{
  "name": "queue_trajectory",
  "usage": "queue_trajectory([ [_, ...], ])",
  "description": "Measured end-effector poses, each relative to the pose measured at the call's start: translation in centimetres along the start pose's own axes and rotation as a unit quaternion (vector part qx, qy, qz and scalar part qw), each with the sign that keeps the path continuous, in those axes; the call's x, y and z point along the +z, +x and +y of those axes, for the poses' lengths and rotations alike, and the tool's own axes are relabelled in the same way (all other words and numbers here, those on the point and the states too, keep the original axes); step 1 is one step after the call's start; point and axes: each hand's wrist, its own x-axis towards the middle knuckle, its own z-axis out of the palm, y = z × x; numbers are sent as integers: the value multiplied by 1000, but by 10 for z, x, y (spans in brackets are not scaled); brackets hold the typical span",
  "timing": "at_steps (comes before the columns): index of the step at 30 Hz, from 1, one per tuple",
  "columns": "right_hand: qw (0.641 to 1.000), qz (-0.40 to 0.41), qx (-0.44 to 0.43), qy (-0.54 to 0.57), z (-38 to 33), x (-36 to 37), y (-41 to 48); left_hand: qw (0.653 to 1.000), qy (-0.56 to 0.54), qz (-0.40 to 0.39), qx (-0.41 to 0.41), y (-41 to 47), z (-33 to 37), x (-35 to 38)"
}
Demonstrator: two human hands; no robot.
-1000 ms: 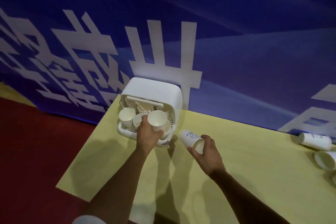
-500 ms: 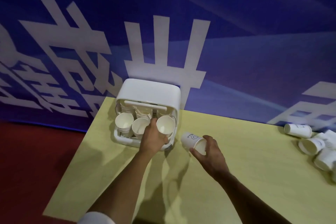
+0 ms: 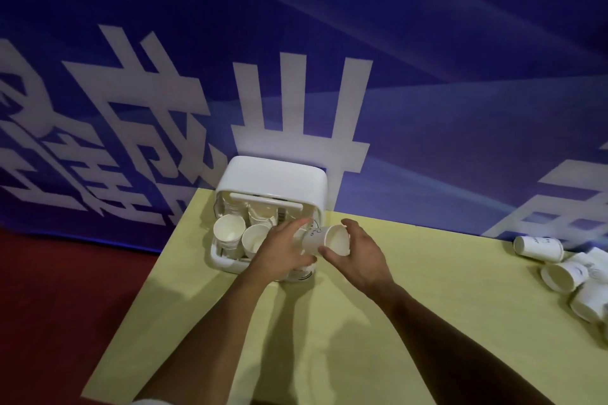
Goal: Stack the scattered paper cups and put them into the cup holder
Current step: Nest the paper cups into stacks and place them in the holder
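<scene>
A white cup holder (image 3: 273, 181) stands at the table's far left corner, with stacked paper cups in its left slot (image 3: 229, 229) and middle slot (image 3: 255, 238). My right hand (image 3: 358, 256) grips a paper cup (image 3: 324, 238) lying on its side, mouth toward me, just right of the holder's front. My left hand (image 3: 279, 250) lies over the holder's right front slot, its fingers and thumb closed round the base end of that same cup. A cup stack (image 3: 301, 273) shows partly below my left hand.
Several loose paper cups lie on their sides at the table's right edge, such as one cup (image 3: 538, 248) and another (image 3: 562, 276). The yellow table (image 3: 427, 322) ends at the left over a red floor (image 3: 65, 289). A blue banner (image 3: 427, 76) stands right behind the holder.
My right hand lifted its cup off the table and carried it left to the holder. My left hand let go of the stack's rim and now meets that cup's base.
</scene>
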Motion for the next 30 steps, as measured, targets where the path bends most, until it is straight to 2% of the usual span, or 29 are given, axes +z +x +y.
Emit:
queue_trajectory([
  [3,1000,-1,-18,9,-10,3,1,998,39,8,50,1,14,2],
  [8,999,-9,-30,37,-16,4,2,993,69,72,60,-3,12,0],
  [15,999,-30,-19,-17,11,11,-6,995,5,98,4,0,-3,2],
  [21,998,-45,-2,-51,39,14,-18,993,25,107,-45,4,-13,10],
  [30,996,-63,7,-66,52,20,-21,993,36,71,-87,16,-18,18],
])
